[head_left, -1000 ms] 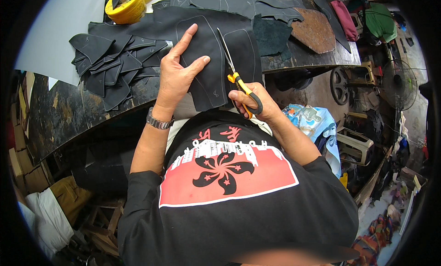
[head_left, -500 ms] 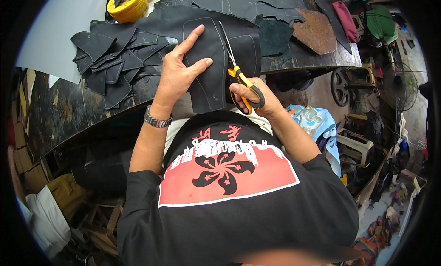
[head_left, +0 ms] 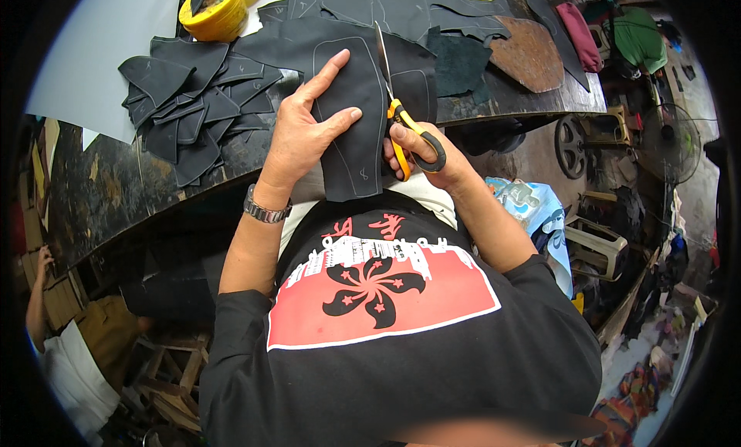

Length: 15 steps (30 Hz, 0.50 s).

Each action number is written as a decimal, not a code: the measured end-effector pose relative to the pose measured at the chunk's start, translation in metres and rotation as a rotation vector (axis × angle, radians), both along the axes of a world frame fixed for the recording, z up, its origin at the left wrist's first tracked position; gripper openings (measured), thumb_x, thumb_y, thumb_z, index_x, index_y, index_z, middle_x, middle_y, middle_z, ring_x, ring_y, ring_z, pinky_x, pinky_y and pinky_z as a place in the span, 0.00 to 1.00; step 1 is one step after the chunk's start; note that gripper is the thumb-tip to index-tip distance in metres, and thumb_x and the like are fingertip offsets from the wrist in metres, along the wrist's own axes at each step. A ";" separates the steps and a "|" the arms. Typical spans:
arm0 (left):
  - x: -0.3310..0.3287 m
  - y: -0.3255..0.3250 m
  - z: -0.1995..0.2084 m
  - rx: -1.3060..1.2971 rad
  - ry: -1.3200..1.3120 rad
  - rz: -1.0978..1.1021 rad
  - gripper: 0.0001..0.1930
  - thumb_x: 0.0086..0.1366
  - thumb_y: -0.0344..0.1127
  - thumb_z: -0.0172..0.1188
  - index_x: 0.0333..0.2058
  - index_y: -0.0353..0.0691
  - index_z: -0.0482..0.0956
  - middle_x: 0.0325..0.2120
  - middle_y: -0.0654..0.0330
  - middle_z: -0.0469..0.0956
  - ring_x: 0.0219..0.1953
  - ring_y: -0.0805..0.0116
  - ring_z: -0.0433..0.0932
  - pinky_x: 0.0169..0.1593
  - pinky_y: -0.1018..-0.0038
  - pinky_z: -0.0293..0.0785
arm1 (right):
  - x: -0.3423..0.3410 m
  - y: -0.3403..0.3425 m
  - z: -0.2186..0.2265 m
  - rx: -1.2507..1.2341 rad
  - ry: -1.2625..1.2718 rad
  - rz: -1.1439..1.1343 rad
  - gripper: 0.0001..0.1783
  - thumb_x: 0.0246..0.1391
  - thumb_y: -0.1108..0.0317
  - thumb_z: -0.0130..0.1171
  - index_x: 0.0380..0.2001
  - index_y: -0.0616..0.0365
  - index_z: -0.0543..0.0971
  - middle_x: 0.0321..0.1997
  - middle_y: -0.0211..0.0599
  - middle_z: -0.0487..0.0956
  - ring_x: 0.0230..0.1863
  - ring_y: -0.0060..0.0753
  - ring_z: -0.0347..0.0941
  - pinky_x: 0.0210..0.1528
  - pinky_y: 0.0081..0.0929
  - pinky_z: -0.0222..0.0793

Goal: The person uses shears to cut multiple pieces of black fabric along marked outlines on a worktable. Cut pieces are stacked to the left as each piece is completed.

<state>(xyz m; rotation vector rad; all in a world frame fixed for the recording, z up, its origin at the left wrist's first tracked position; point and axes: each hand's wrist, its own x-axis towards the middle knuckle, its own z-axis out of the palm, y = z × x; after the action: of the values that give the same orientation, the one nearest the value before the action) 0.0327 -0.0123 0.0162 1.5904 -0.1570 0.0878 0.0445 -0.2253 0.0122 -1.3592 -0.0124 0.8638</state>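
Note:
A black leather-like sheet (head_left: pixel 351 146) with pale drawn outlines lies over the table's near edge, its lower end hanging toward me. My left hand (head_left: pixel 305 126) holds its left side, index finger and thumb stretched across the top; the other fingers are hidden. In my right hand (head_left: pixel 432 157) are scissors (head_left: pixel 395 107) with yellow and black handles. Their blades point away from me along the right side of a drawn outline, and they look nearly closed. Just right of the blades lies another outlined part of the black material (head_left: pixel 415 80).
Cut black pieces (head_left: pixel 174 111) are piled at the left on the dark worn table (head_left: pixel 93 188). Behind them stands a yellow tub (head_left: pixel 212 15). A brown board (head_left: pixel 529 53) lies at the right. A fan (head_left: pixel 670 142) stands beyond; another person's hand (head_left: pixel 45 258) shows at lower left.
The scissor blades have come closer together and advanced slightly away from me along the outline. The sheet and my left hand have shifted a little right. Another person's arm has appeared at lower left.

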 end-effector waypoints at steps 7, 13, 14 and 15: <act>0.000 0.002 -0.003 0.001 0.002 0.014 0.36 0.52 0.21 0.65 0.62 0.39 0.66 0.54 0.54 0.74 0.51 0.72 0.73 0.56 0.77 0.68 | -0.005 0.000 -0.007 -0.056 -0.001 -0.010 0.22 0.52 0.52 0.66 0.17 0.56 0.72 0.14 0.28 0.69 0.12 0.18 0.64 0.13 0.18 0.57; -0.001 0.004 0.000 0.013 0.002 -0.005 0.36 0.53 0.21 0.65 0.62 0.40 0.66 0.51 0.56 0.75 0.50 0.72 0.73 0.56 0.77 0.67 | 0.002 -0.001 -0.002 -0.090 -0.016 0.025 0.21 0.52 0.52 0.66 0.21 0.58 0.74 0.17 0.30 0.71 0.14 0.20 0.67 0.16 0.18 0.63; -0.002 0.004 0.001 0.013 0.007 -0.027 0.36 0.53 0.21 0.65 0.62 0.40 0.66 0.51 0.56 0.75 0.50 0.72 0.73 0.56 0.77 0.67 | 0.004 -0.002 0.000 -0.075 -0.016 0.012 0.21 0.52 0.52 0.66 0.22 0.58 0.75 0.18 0.30 0.72 0.15 0.20 0.68 0.16 0.18 0.64; -0.004 0.004 0.002 0.013 0.013 -0.050 0.36 0.53 0.21 0.65 0.62 0.40 0.66 0.51 0.56 0.75 0.50 0.73 0.73 0.56 0.77 0.67 | 0.007 -0.002 0.002 -0.043 -0.011 -0.003 0.21 0.52 0.51 0.66 0.23 0.59 0.75 0.19 0.30 0.73 0.16 0.20 0.69 0.17 0.17 0.64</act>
<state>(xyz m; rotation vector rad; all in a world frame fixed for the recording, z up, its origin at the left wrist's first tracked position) 0.0291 -0.0086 0.0187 1.5988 -0.1874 0.0377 0.0511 -0.2275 0.0138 -1.4038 -0.0009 0.8582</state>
